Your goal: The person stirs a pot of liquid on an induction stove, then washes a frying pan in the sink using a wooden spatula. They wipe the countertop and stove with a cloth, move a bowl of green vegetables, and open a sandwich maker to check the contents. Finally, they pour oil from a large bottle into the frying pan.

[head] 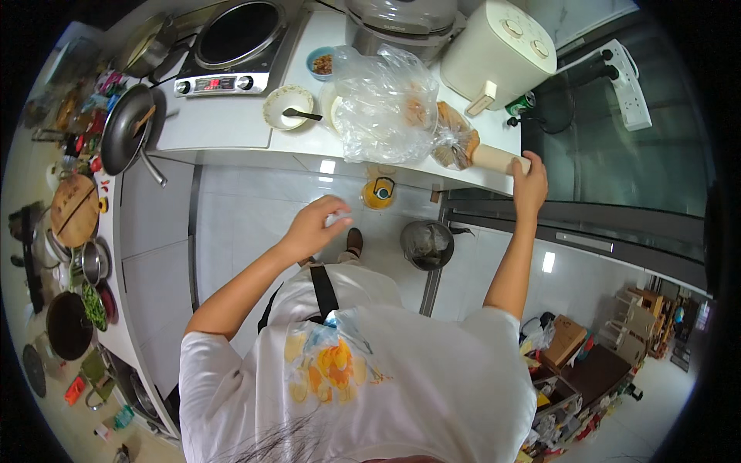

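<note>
My right hand (528,184) grips the near end of a beige cylinder (495,158), perhaps a roll or tube, lying at the counter's right front edge. Beside its other end sits a tied clear plastic bag (454,139) with brown food in it. A large crumpled clear plastic bag (382,107) lies to the left, partly over a pale round dish. My left hand (315,227) hangs in front of the counter, over the floor. A small whitish, translucent piece (336,218) shows between its thumb and fingers; what it is, I cannot tell.
A patterned bowl (283,110) with a dark spoon and a blue bowl (320,62) of brown bits stand near an induction cooker (223,52). Behind are a Supor cooker (399,29) and a cream air fryer (498,52). A frying pan (124,136) overhangs the left counter; a bin (427,246) stands below.
</note>
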Tool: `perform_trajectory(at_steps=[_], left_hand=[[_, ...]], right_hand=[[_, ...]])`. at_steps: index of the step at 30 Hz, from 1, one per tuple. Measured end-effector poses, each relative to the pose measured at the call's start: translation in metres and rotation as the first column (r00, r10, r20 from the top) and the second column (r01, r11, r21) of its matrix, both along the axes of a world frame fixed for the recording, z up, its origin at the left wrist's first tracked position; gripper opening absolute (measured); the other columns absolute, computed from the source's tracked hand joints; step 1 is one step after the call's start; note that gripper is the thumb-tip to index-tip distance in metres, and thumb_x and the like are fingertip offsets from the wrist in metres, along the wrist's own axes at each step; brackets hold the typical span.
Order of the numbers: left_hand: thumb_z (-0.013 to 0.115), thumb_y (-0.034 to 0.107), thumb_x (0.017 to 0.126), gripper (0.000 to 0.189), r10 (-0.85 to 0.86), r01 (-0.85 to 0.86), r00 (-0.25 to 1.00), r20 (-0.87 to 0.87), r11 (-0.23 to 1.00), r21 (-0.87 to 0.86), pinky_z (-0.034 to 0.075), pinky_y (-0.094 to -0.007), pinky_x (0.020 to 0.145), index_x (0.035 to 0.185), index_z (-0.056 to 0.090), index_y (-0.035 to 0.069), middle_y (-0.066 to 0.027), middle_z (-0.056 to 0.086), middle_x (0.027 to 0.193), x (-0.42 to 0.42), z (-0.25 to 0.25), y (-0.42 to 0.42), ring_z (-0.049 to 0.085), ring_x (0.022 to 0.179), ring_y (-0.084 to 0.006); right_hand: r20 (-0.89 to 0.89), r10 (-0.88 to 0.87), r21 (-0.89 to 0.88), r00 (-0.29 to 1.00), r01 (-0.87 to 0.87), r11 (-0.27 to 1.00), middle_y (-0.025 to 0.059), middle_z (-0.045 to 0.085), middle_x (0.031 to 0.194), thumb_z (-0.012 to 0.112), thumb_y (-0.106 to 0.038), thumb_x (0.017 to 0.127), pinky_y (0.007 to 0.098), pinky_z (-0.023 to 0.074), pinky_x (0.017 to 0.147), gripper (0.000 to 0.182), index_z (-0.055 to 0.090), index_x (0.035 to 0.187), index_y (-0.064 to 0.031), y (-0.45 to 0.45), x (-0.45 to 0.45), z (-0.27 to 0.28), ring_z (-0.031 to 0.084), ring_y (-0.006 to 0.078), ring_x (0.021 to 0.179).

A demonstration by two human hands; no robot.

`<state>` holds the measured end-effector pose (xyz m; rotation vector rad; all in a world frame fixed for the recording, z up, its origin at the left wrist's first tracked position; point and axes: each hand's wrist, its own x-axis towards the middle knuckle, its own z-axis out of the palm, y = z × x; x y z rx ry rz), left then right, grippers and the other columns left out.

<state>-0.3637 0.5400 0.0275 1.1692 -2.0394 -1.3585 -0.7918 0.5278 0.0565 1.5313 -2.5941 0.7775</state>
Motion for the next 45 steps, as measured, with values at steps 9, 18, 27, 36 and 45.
perform_trajectory(at_steps=[9,18,27,36,45], left_hand=[[0.076,0.021,0.069,0.061,0.122,-0.047,0.988,0.098,0.829,-0.557,0.041,-0.0388,0.093,0.122,0.049,0.008,-0.0154,0.048,0.123,-0.032,0.066,0.012,0.050,0.110,-0.0334],[0.066,0.014,0.077,0.051,0.670,-0.499,0.591,-0.449,0.741,0.450,0.045,-0.0314,0.088,0.122,0.044,0.001,-0.0116,0.057,0.109,0.069,0.038,0.013,0.057,0.099,-0.0187],[0.050,0.020,0.081,0.047,0.781,0.076,0.120,-0.613,0.609,0.790,0.042,-0.0409,0.097,0.123,0.046,0.001,-0.0159,0.055,0.118,0.129,0.013,0.031,0.055,0.108,-0.0270],[0.050,0.038,0.089,0.055,0.784,0.137,0.136,-0.606,0.591,0.795,0.040,-0.0443,0.101,0.131,0.040,0.003,-0.0167,0.049,0.129,0.158,0.000,0.047,0.050,0.117,-0.0310],[0.059,0.024,0.083,0.060,0.694,0.136,0.417,-0.587,0.591,0.795,0.043,-0.0368,0.097,0.136,0.036,0.007,-0.0138,0.049,0.127,0.180,-0.004,0.054,0.054,0.111,-0.0259]], right_hand=[[0.662,0.467,-0.094,0.586,-0.554,0.827,0.0069,0.062,0.077,0.065,-0.028,0.082,0.0280,0.0463,0.059,0.026,0.061,0.095,-0.0049,0.018,0.216,0.050,0.057,0.0132,0.066],[0.881,0.463,-0.383,0.103,-0.422,0.822,0.0122,0.053,0.112,0.053,-0.024,0.093,0.0307,0.0500,0.075,0.044,0.041,0.128,-0.0028,0.005,0.327,0.011,0.059,0.0169,0.090],[0.746,0.640,-0.271,0.186,-0.792,0.546,0.0162,0.062,0.103,0.061,-0.026,0.085,0.0355,0.0463,0.079,0.033,0.057,0.105,0.0001,0.012,0.394,-0.008,0.060,0.0286,0.091],[0.673,0.739,-0.461,-0.038,-0.803,0.379,0.0099,0.053,0.124,0.059,-0.022,0.085,0.0331,0.0455,0.080,0.024,0.060,0.100,-0.0038,0.003,0.391,0.019,0.058,0.0202,0.092],[0.571,0.310,-0.735,-0.760,-0.304,0.606,0.0113,0.051,0.118,0.044,-0.028,0.096,0.0398,0.0426,0.097,0.040,0.033,0.130,-0.0109,0.008,0.406,0.058,0.053,0.0234,0.108]])
